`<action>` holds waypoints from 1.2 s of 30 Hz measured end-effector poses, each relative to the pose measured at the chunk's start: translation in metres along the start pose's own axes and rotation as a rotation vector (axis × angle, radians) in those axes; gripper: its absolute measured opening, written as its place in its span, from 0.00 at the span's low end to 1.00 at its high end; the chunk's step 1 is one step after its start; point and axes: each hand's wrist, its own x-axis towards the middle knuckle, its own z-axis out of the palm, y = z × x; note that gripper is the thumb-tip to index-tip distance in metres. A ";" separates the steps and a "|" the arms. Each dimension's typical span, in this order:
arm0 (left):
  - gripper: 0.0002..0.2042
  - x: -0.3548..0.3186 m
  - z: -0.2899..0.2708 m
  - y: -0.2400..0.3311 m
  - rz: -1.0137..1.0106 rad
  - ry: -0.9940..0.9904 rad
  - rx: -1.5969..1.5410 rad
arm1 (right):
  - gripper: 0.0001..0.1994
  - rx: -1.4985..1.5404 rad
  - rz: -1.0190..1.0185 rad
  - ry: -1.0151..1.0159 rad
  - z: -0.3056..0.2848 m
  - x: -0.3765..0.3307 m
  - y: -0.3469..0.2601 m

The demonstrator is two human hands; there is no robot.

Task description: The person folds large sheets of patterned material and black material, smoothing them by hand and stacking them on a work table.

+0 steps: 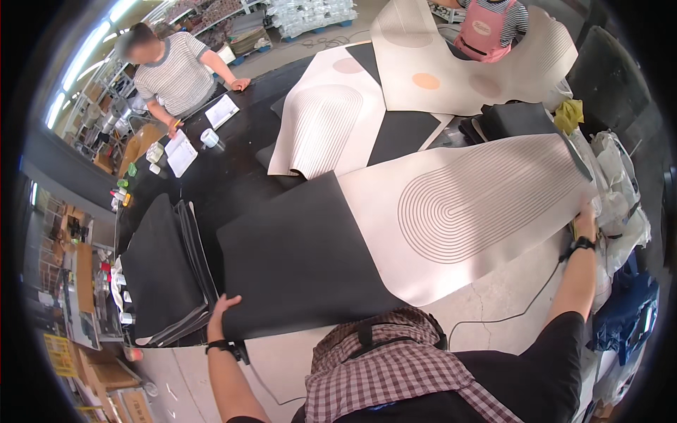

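Observation:
A long floor mat stretches in front of me, its cream face [479, 190] printed with brown curved lines and its black backing [296, 261] turned up at the left. At the near left edge of the backing, my left hand [223, 309] grips the mat, thumb on top and the other fingers partly hidden. My right hand [585, 222] is closed on the mat's right end, with its fingers partly hidden by the edge. Close to my left hand lies a stack of folded black mats [166, 271].
Another patterned mat [324, 116] lies on the black table [240, 169]. Across it, a person in a pink apron [483, 32] is behind a large raised mat [458, 84]. A person in a striped shirt [176, 77] is beside papers [181, 153]. Plastic bags [620, 190] crowd the right.

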 end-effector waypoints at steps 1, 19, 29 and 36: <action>0.28 0.012 0.000 -0.008 0.003 -0.014 0.005 | 0.26 0.057 -0.076 0.007 -0.008 -0.004 0.030; 0.41 -0.010 -0.005 -0.057 0.112 -0.248 -0.013 | 0.21 -0.895 -1.040 -0.864 0.257 -0.404 0.022; 0.40 -0.015 -0.008 -0.045 0.067 -0.286 0.103 | 0.24 -1.072 -1.026 -1.022 0.223 -0.411 0.046; 0.41 -0.011 -0.007 -0.049 0.086 -0.295 0.051 | 0.21 -1.004 -0.998 -0.960 0.197 -0.387 0.053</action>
